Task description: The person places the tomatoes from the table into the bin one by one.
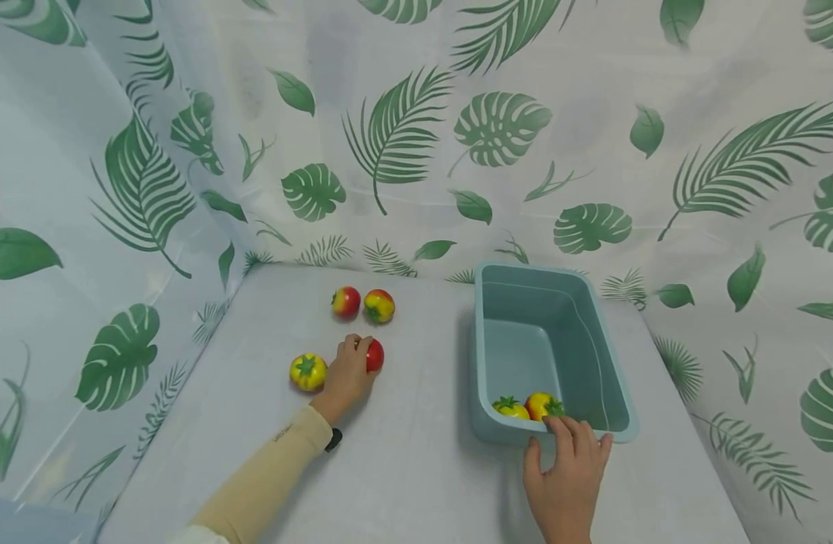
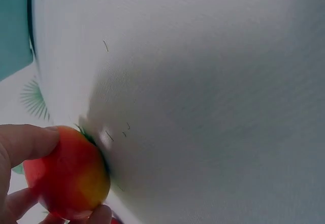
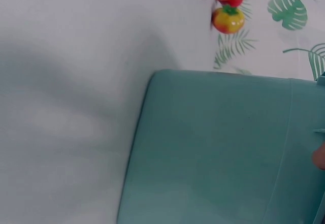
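My left hand point(image 1: 347, 378) grips a red and yellow tomato point(image 1: 375, 355) on the table. In the left wrist view, thumb and fingers lie around this tomato point(image 2: 76, 176), its green calyx towards the tabletop. Just left of that hand sits a yellow tomato point(image 1: 308, 372) with a green star-shaped calyx. My right hand point(image 1: 569, 476) holds the near rim of a blue-green bin point(image 1: 482, 355), fingers hooked over the edge and thumb at its outer side. Inside, against the near wall, lie a mostly yellow tomato point(image 1: 510, 408) and a red-yellow tomato point(image 1: 542, 406).
Behind the left hand, a red tomato point(image 1: 346, 302) and a yellow-red tomato point(image 1: 379, 306) stand side by side on the white table point(image 1: 416, 468). A leaf-patterned curtain point(image 1: 402, 227) hangs along the back and both sides.
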{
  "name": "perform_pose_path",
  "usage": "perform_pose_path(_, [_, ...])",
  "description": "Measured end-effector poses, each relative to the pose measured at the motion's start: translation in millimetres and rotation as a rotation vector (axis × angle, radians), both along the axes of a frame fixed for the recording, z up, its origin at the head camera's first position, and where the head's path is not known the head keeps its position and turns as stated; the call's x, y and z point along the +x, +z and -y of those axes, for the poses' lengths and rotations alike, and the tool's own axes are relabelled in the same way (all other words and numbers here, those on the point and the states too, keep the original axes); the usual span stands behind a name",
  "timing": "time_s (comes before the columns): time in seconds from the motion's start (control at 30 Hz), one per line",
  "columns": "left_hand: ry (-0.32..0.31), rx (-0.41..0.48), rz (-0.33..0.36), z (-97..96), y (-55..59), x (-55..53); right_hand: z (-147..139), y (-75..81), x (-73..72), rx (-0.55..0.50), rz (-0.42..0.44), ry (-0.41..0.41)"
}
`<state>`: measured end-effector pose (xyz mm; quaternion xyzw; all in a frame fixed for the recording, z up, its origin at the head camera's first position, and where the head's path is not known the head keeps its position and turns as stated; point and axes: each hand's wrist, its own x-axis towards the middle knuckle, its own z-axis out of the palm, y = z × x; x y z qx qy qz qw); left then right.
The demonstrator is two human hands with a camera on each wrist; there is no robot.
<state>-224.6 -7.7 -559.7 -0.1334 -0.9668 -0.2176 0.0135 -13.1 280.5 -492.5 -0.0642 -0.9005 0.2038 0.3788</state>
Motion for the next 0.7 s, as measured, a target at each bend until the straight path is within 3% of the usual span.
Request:
perform_pose_path(0.27, [-0.007, 0.003, 0.006, -1.7, 6.5, 2.4, -3.3, -0.2, -2.7, 0.002, -0.023, 0.019])
perform_pose_path(0.4, [-0.008, 0.061, 0.003, -4.6, 12.2, 1.0, -5.3, -1.3, -3.8, 0.001, -0.014, 0.022])
perform_pose_path(0.57, [-0.026, 0.185, -0.054, -11.0, 26.0, -4.0, -6.1, -2.9, -4.5, 0.004, -0.016, 0.018])
perform_pose_path(0.7, [-0.043, 0.236, -0.123, -14.4, 41.4, -7.7, -5.0, -2.8, -4.3, 0.005, -0.021, 0.016])
